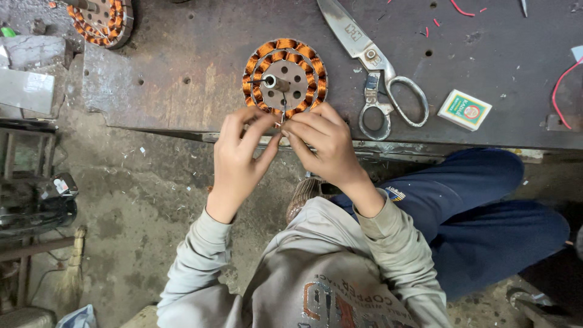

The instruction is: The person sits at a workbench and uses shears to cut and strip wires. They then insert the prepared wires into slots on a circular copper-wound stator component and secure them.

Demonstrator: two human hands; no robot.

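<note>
Two hands work thin wire leads at the near edge of a worn metal table.

The left hand point(240, 155) and right hand point(322, 143), grips pinched shut on the wire leads point(283, 112), meet below the copper-wound stator point(285, 77); scissors point(373, 73) and a small box point(464, 109) lie well apart rightward, a second stator point(103, 21) cut off top left.

2 copper-wound stators point(285, 78) point(102, 21) — 1 pair of scissors point(375, 70), 1 small box point(465, 109) — 2 hands point(240, 155) point(322, 146).
</note>
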